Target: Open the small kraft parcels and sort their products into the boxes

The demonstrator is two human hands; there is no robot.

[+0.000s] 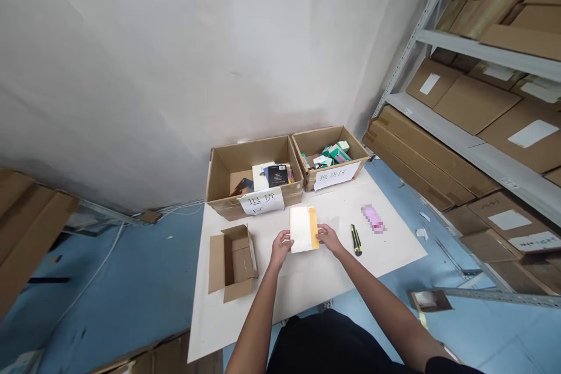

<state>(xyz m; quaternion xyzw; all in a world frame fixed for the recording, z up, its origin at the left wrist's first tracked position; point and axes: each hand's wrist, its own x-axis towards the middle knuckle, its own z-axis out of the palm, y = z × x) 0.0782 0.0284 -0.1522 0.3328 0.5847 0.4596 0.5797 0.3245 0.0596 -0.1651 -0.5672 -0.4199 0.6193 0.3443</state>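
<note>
The left hand (pixel 281 243) and the right hand (pixel 327 236) have a flat pale thing (pixel 301 231) between them, so that gap is full. Two big boxes, the left one (pixel 225 208) and the right one (pixel 318 141), block the back of the table (pixel 307 286). They stand too close for a hand to slip between, but their tops are open. The small box (pixel 238 291) blocks the left side with its flaps out. On the right, a knife (pixel 356 239) lies near the right hand. There is room between the knife and the pink blurry thing (pixel 373 218).

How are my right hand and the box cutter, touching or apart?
Apart: the head view shows white tabletop between your right hand and the box cutter.
</note>
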